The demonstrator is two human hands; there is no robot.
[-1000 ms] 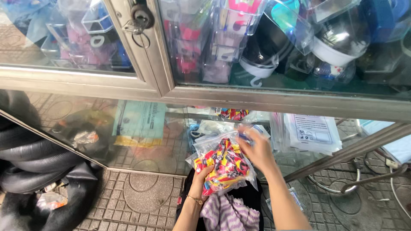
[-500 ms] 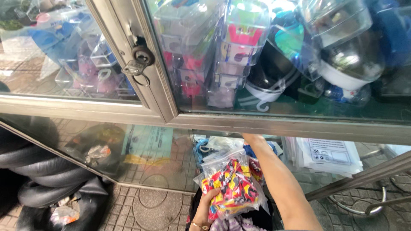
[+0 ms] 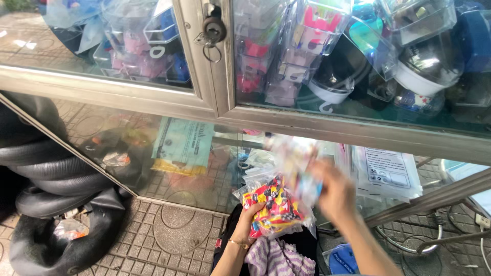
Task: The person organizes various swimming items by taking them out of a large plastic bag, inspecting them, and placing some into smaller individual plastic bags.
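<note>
My left hand (image 3: 251, 220) grips the lower edge of a clear plastic packet of colourful patterned cloth (image 3: 276, 207), held up in front of the glass cabinet. My right hand (image 3: 335, 191) is blurred by motion and holds another clear packet (image 3: 292, 153) lifted above the first one. Both hands are at the lower middle of the view, above a black bag (image 3: 302, 243) with a purple striped cloth (image 3: 279, 258) in it.
A glass display cabinet with a metal frame and round lock (image 3: 214, 28) fills the top, stuffed with packaged goods and helmets (image 3: 424, 66). Black rubber inner tubes (image 3: 46, 189) lie at left on paving tiles. A metal stand (image 3: 429, 240) is at right.
The view has tilted up slightly. My right hand has pulled a second packet up and away from the colourful one, moving fast enough to blur; my left hand keeps its hold.
</note>
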